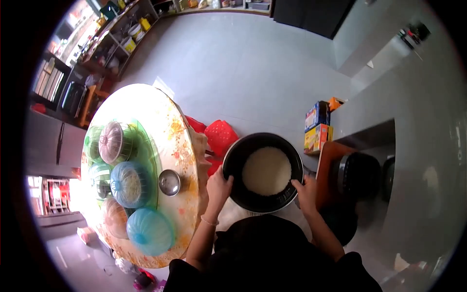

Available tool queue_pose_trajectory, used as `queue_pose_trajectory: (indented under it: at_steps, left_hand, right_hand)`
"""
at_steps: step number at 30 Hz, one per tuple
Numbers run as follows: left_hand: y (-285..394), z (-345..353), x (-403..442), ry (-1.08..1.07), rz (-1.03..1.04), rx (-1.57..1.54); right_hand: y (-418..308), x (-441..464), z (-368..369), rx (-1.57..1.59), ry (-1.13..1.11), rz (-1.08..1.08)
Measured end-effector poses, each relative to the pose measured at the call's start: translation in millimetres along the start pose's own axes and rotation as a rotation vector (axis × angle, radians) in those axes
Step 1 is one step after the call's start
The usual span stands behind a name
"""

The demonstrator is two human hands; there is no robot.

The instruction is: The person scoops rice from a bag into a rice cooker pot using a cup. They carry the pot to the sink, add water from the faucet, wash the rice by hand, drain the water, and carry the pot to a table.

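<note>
A dark rice cooker inner pot (238,192) is held up in front of my body, its mouth facing the camera. White rice grains (266,171) cover its bottom; whether water lies over them I cannot tell. My left hand (219,187) grips the left rim, thumb over the edge. On the right rim, my right hand (305,192) has the same kind of hold. The fingers under the pot's outside are hidden. To the left, a small metal bowl (170,183) sits on the round table (187,219) near its edge.
Several domed plastic food covers (150,232) stand on the table's left. Red stools (221,137) are between table and pot. At right are stacked boxes (317,138) and a dark appliance (360,175) on an orange-brown surface. Shelves (129,41) line the far left wall.
</note>
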State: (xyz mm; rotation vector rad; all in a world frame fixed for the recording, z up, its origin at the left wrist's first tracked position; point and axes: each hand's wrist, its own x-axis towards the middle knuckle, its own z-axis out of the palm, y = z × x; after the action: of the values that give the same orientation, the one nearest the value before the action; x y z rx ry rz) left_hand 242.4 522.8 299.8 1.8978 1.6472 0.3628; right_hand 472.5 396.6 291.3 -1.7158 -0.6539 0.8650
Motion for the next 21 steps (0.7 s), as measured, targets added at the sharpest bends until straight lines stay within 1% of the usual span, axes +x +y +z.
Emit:
queue_pose_trajectory:
  at_steps: [2,3,6,7,8,10,12,14,15,16,17,18,19,21]
  left_hand:
    - [19,-13,48,0.050,-0.041,-0.094]
    - [21,-14,73,0.077,-0.054,-0.216]
    - [20,-16,153,0.198,-0.069,-0.445]
    - [20,-19,183,0.228,-0.093,-0.472]
    - [25,-25,210,0.269,-0.132,-0.421]
    - [12,-19,282,0.378,-0.073,-0.429]
    - [17,-33,362,0.366,-0.124,-0.489]
    - [16,-51,438,0.281,-0.166,-0.525]
    - [21,-66,473,0.262,-0.167,-0.439]
    - [34,-84,508,0.295,-0.102,-0.503]
    - [47,-106,538,0.239,-0.159,-0.555]
    - [47,-113,573,0.252,-0.113,-0.567]
    - [49,-123,605,0.245,-0.123,-0.575]
    - [50,-142,667,0.250,-0.119,-0.546]
  right_hand:
    - [-52,58,21,0.171,-0.049,0.075]
    - [-63,90,30,0.114,-0.093,0.026]
    - [-97,183,68,0.007,-0.199,-0.033]
    - [-111,216,86,-0.113,-0.187,-0.090]
    - [-114,250,101,-0.206,-0.212,-0.116]
    - [-118,323,131,-0.381,-0.241,-0.203]
    - [-144,385,174,-0.168,-0.196,-0.143]
    - [-186,446,204,-0.318,-0.177,-0.359]
    - [-200,475,215,-0.249,-0.202,-0.227]
    - [-218,501,229,-0.181,-0.234,-0.081]
    - [-237,526,247,-0.116,-0.223,-0.097]
    - [-260,548,266,-0.052,-0.210,-0.108]
    - [-274,572,284,-0.002,-0.189,-0.133]
    - [-278,626,315,0.060,-0.164,-0.161]
